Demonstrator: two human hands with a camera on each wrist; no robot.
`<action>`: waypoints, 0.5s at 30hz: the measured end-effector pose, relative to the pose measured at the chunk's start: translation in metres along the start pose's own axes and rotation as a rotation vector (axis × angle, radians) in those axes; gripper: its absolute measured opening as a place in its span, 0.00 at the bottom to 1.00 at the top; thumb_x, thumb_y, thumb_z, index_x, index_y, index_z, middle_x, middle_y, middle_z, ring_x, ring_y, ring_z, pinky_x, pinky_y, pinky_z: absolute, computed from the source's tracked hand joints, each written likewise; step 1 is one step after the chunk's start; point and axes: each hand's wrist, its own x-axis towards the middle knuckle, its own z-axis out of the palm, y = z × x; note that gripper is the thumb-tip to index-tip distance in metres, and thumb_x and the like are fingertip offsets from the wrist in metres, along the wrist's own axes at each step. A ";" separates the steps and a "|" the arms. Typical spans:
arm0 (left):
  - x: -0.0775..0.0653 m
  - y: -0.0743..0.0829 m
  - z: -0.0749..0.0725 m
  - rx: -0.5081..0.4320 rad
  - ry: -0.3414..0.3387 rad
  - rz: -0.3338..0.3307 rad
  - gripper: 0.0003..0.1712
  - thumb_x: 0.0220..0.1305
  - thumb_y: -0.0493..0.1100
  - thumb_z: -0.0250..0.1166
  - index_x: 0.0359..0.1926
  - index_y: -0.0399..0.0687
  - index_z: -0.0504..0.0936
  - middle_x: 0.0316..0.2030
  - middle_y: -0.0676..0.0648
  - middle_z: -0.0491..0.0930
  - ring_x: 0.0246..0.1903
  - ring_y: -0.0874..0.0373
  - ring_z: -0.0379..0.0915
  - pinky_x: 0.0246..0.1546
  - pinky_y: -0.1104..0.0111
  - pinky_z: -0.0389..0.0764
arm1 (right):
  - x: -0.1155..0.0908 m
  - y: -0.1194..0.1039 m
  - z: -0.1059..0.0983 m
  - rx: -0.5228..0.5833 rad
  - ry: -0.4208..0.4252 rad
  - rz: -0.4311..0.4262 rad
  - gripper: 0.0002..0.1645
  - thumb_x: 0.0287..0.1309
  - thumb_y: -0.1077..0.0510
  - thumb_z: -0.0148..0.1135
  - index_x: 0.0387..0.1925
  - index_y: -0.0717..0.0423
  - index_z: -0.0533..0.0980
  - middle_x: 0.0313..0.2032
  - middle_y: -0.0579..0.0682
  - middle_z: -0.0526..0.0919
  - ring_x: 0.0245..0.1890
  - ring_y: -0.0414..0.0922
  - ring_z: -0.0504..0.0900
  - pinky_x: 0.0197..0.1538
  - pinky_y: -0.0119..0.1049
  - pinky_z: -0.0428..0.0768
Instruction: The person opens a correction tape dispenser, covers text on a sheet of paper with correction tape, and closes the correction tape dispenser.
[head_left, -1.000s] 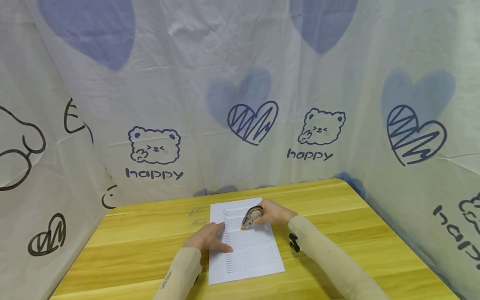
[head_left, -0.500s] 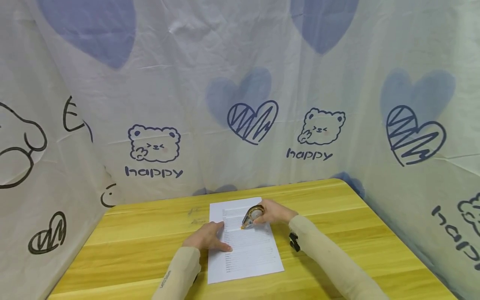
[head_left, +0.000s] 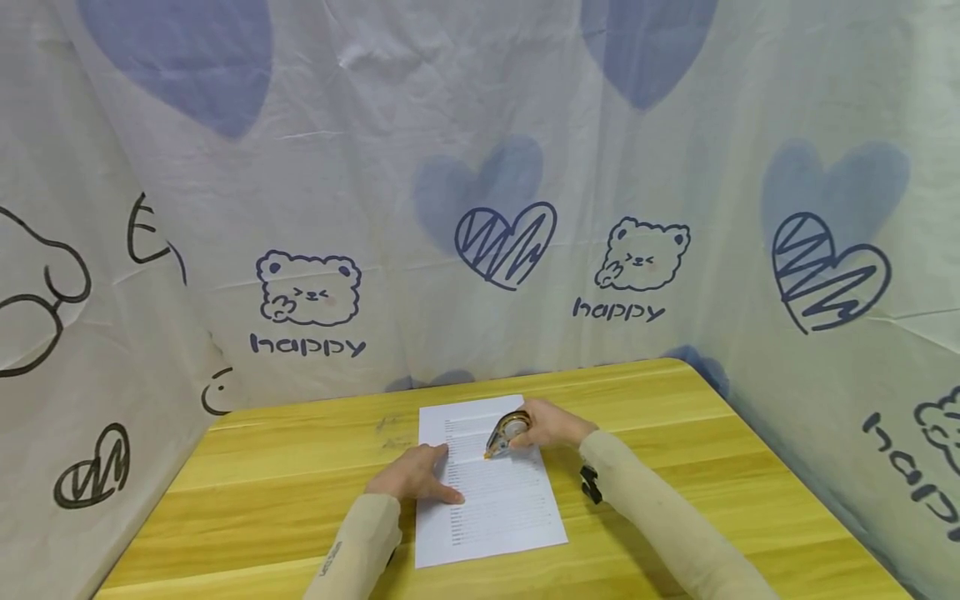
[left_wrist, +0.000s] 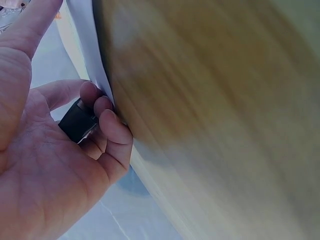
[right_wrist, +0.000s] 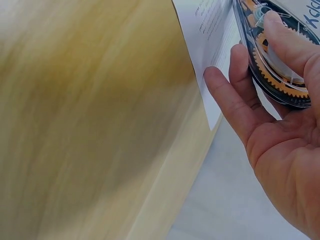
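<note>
A printed sheet of white paper lies on the wooden table. My left hand rests on its left side, thumb and index finger stretched over the page. In the left wrist view, the other fingers curl round a small black cap-like piece against the palm. My right hand grips a correction tape dispenser, its orange tip right at a line of text mid-page. Through the dispenser's clear case, the right wrist view shows an orange toothed wheel; the thumb lies on one side of the case.
The yellow wood-grain table extends around the sheet, with dark smudges left of the paper. White cloth printed with hearts and bears hangs behind the table and along both sides. A black strap piece shows under the right sleeve.
The correction tape dispenser's tip has shifted very slightly to the right along the line, the right hand with it. The left hand stays in place on the paper.
</note>
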 end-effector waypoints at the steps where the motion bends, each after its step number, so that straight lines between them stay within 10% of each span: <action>1: 0.000 0.000 0.000 -0.001 0.003 0.003 0.57 0.45 0.58 0.79 0.70 0.37 0.65 0.68 0.36 0.67 0.69 0.39 0.61 0.70 0.48 0.63 | 0.000 0.000 0.000 -0.002 0.001 0.001 0.11 0.54 0.55 0.73 0.33 0.56 0.79 0.20 0.44 0.71 0.20 0.39 0.64 0.22 0.31 0.63; 15: -0.001 0.000 0.000 0.006 0.020 0.018 0.57 0.44 0.58 0.79 0.70 0.35 0.65 0.67 0.35 0.68 0.68 0.39 0.63 0.69 0.48 0.65 | -0.003 0.000 -0.002 -0.021 0.010 0.007 0.13 0.53 0.55 0.74 0.31 0.57 0.76 0.19 0.43 0.69 0.19 0.39 0.63 0.22 0.30 0.62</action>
